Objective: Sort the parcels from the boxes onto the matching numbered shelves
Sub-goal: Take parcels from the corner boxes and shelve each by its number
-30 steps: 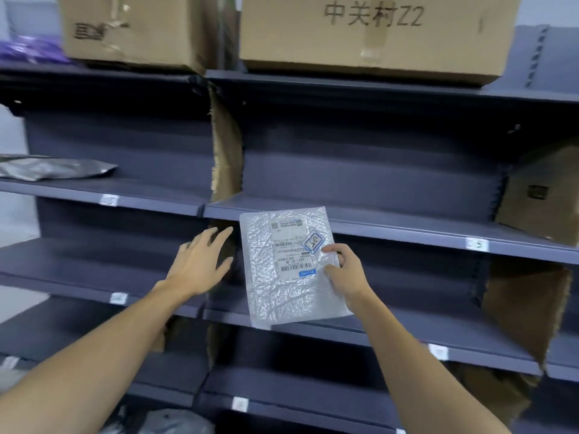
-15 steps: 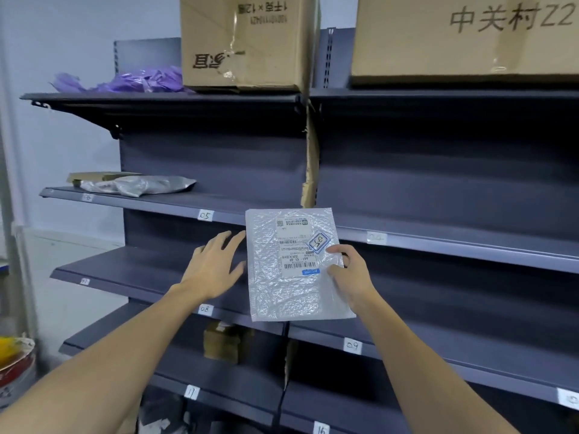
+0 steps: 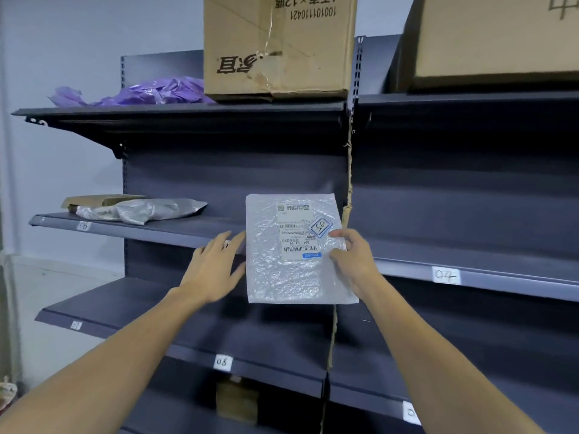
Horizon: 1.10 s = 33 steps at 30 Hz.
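Facing a tall dark shelving unit of two bays, with numbered tags on the shelf lips: 04 on the right bay, 08 lower on the left, and a blurred tag at the far left end of the middle shelf. Holding a flat bubble-wrap parcel upright in front of that middle shelf, near the post between the bays and not yet on any shelf. Pinched at its right edge by the right grip, with the left grip wide, fingers straight, just beside or touching the left edge, hard to say which. Read the hand-written sticker by the right thumb first: looks like 05, though turned and not certain. Find the tag of the shelf straight ahead, hidden now behind the left grip and the parcel, and match the two before letting go. Probably best to tip the parcel flat, support it from below with the left grip against likely sagging of so thin a mailer, and slide it well back from the lip. Keep clear of the grey bag lying further left on the same shelf, and leave the label side up for checking.
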Each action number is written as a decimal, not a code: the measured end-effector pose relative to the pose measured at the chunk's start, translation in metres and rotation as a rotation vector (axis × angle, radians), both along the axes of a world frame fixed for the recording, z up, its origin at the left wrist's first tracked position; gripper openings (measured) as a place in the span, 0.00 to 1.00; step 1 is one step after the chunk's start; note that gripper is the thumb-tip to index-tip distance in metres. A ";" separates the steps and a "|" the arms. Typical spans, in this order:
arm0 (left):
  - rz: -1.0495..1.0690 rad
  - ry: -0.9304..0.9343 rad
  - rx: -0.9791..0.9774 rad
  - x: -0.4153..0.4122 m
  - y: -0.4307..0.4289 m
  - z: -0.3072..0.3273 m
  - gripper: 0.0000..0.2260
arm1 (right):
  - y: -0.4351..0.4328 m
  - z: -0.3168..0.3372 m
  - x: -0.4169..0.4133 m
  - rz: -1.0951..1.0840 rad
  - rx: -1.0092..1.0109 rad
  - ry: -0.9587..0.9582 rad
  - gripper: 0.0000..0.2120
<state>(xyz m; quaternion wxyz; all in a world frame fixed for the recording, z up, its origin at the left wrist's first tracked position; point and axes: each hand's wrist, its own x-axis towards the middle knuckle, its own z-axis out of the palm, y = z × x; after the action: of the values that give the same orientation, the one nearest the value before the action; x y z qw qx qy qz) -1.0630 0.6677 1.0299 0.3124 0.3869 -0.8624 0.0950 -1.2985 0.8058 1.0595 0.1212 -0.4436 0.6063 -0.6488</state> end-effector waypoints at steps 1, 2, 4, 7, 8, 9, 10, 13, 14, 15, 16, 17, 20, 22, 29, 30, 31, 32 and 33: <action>-0.004 0.002 -0.004 -0.001 -0.011 0.005 0.29 | -0.012 0.005 -0.002 -0.006 -0.013 0.004 0.19; -0.011 -0.004 -0.015 -0.004 -0.023 0.011 0.29 | -0.024 0.010 -0.004 -0.015 -0.021 0.006 0.19; -0.028 -0.023 -0.033 -0.010 -0.045 0.025 0.29 | -0.046 0.018 -0.008 -0.030 -0.009 0.011 0.19; -0.053 -0.015 -0.028 -0.021 -0.074 0.038 0.30 | -0.077 0.027 -0.015 -0.064 0.021 0.028 0.19; -0.063 -0.010 -0.026 -0.025 -0.083 0.040 0.30 | -0.085 0.029 -0.017 -0.088 0.030 0.020 0.18; -0.076 -0.010 -0.020 -0.029 -0.091 0.041 0.31 | -0.093 0.031 -0.019 -0.116 0.042 0.019 0.17; -0.090 -0.016 -0.008 -0.032 -0.098 0.042 0.31 | -0.099 0.033 -0.021 -0.144 0.059 0.030 0.16; -0.131 -0.024 0.006 -0.041 -0.117 0.040 0.31 | -0.114 0.034 -0.026 -0.246 0.127 0.147 0.13; -0.147 -0.023 0.003 -0.044 -0.124 0.040 0.30 | -0.118 0.035 -0.028 -0.278 0.152 0.189 0.13; -0.162 -0.019 0.003 -0.048 -0.130 0.041 0.30 | -0.120 0.036 -0.028 -0.306 0.187 0.231 0.13; -0.173 -0.013 0.011 -0.050 -0.136 0.043 0.29 | -0.122 0.038 -0.028 -0.338 0.227 0.281 0.14; -0.184 -0.006 0.024 -0.053 -0.142 0.045 0.29 | -0.123 0.040 -0.028 -0.372 0.273 0.334 0.15; -0.216 -0.023 0.050 -0.059 -0.157 0.046 0.29 | -0.130 0.040 -0.030 -0.462 0.412 0.497 0.18; -0.248 -0.050 0.052 -0.062 -0.164 0.047 0.29 | -0.133 0.039 -0.030 -0.486 0.506 0.574 0.18; -0.332 -0.151 0.105 -0.072 -0.182 0.049 0.27 | -0.134 0.046 -0.008 -0.557 0.607 0.875 0.17; -0.339 -0.164 0.120 -0.074 -0.183 0.050 0.27 | -0.133 0.047 -0.001 -0.476 0.598 0.845 0.20; -0.346 -0.174 0.136 -0.075 -0.185 0.051 0.27 | -0.133 0.048 0.005 -0.384 0.642 0.801 0.24; -0.351 -0.186 0.148 -0.077 -0.186 0.052 0.27 | -0.133 0.047 0.010 -0.303 0.719 0.760 0.27; -0.355 -0.197 0.156 -0.079 -0.187 0.053 0.27 | -0.135 0.045 0.013 -0.246 0.797 0.727 0.30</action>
<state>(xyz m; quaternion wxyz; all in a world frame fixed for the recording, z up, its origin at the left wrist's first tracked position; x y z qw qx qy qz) -1.1418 0.4811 1.0826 0.2076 0.2408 -0.9481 0.0090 -1.2853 0.6711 1.1050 -0.0140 -0.4848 0.8550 -0.1837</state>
